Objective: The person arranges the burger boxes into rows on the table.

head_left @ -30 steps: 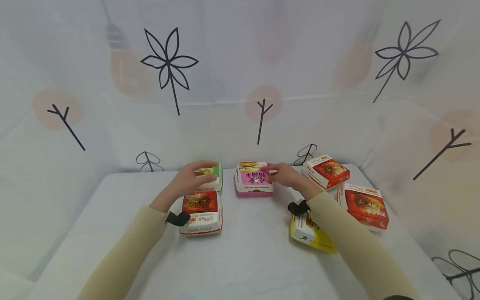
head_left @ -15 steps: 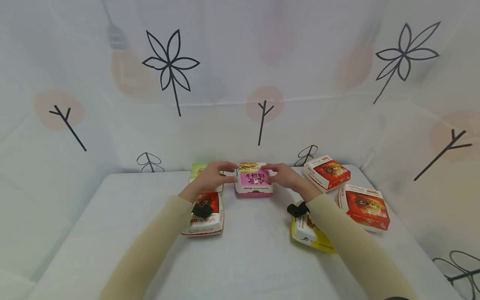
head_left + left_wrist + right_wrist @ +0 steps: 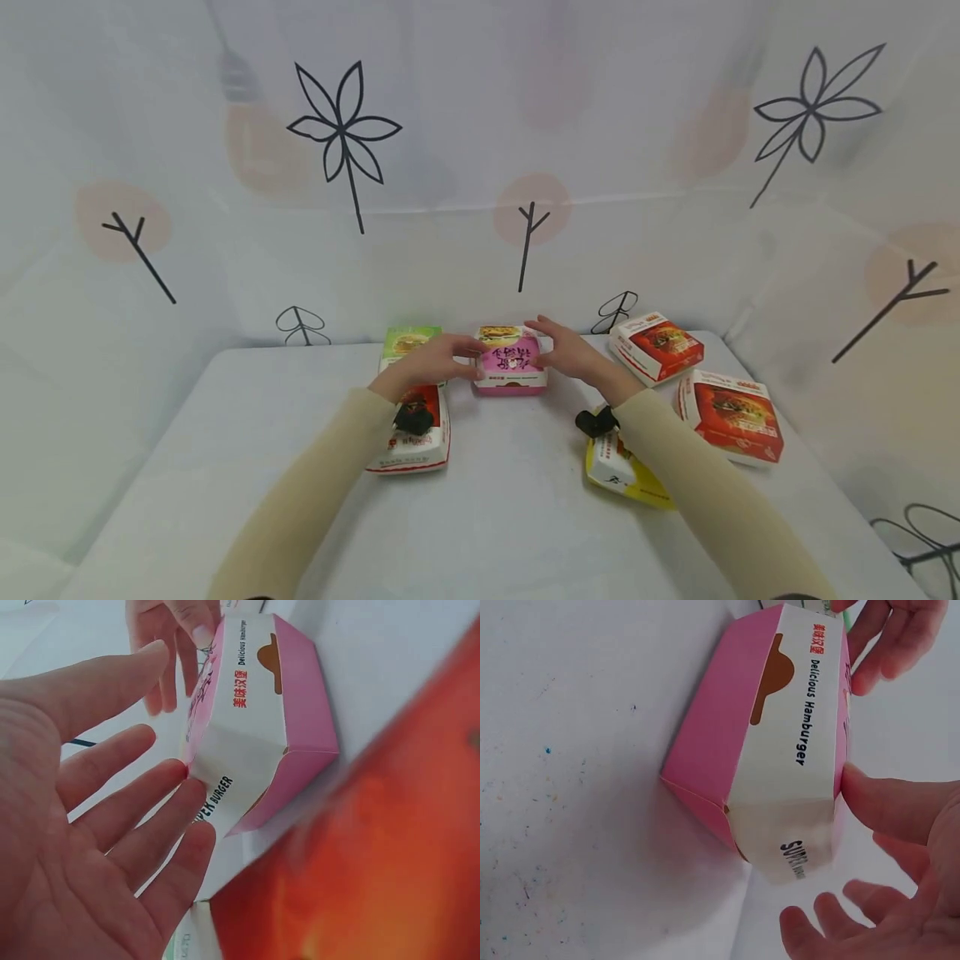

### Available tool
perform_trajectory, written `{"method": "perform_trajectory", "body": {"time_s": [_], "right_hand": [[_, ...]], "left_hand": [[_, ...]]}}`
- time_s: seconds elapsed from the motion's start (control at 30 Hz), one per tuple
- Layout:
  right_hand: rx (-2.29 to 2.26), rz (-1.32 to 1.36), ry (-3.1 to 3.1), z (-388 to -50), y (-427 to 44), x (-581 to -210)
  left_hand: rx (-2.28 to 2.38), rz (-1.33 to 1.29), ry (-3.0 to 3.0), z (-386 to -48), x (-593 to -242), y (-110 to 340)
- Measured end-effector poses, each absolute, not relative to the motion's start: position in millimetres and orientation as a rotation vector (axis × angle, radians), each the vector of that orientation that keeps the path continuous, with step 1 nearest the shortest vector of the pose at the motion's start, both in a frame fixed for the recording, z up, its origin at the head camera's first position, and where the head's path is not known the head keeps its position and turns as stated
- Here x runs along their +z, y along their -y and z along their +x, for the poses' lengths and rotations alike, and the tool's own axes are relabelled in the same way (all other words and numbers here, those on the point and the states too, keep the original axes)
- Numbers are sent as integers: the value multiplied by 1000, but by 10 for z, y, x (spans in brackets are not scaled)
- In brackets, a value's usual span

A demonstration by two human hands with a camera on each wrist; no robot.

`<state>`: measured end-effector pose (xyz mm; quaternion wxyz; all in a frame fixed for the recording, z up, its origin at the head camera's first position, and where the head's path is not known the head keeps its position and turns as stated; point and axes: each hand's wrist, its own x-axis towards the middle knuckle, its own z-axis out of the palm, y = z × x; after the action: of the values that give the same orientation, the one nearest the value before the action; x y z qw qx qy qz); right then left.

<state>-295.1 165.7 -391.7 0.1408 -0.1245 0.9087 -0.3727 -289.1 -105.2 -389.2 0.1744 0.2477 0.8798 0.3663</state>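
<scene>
A pink and white hamburger box (image 3: 510,358) sits on the table between both hands. My left hand (image 3: 438,358) is at its left side, fingers loosely extended. In the left wrist view, fingertips (image 3: 196,796) meet or nearly meet the white side wall of the box (image 3: 251,712), and the thumb is apart from it. At the box's right side is my right hand (image 3: 573,354). In the right wrist view its thumb (image 3: 892,802) reaches the top edge of the box (image 3: 791,727), while the other fingers spread away from the wall. Neither hand is curled round the box.
Left of the pink box, a green box (image 3: 408,340) stands behind a red and white box (image 3: 420,452), partly under my left arm. Two red boxes (image 3: 660,346) lie along the right edge. A yellow box (image 3: 626,471) is partly hidden by my right forearm. Patterned cloth (image 3: 450,267) hangs behind.
My left hand has moved right, from over the green box to the pink box's left side. My right hand's fingers have lifted and spread slightly. The pink box stays in place.
</scene>
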Motion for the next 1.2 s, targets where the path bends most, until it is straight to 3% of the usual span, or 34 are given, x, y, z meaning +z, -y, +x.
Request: {"method": "perform_trajectory", "body": {"time_s": [0.43,0.87,1.2], "right_hand": [[-1122,-383,-2588,-2989,-1718,-3973],[-1094,-390,-2625,-2962,-1766,-3940],[-1038,-405,-2699,-2931,-1840,-3913]], "left_hand": [[982,659,-2502,-2881,-3830,991],[1015,789,-2424,-2747,-3747,1016],[918,703,-2491,-2745,-3721,1031]]}}
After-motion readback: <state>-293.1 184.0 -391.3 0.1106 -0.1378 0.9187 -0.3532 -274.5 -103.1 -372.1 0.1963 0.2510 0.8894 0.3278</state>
